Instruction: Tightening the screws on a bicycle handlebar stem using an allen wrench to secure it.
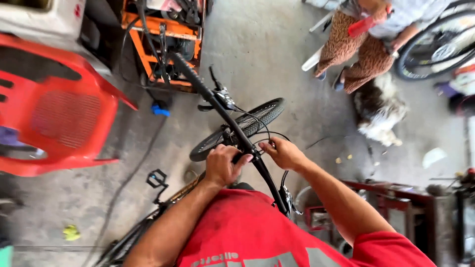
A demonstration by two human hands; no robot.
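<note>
Well to the left of your fingers you have a red plastic chair (64, 118) on the concrete floor (267, 44). Up beyond your fingers stands an orange machine (166, 34) with black cables. Far to the upper right of your fingers another person (376, 34) sits, a shaggy dog (381, 111) lying at their feet. Low to the right of your fingers stands a red metal stand (391, 198).
</note>
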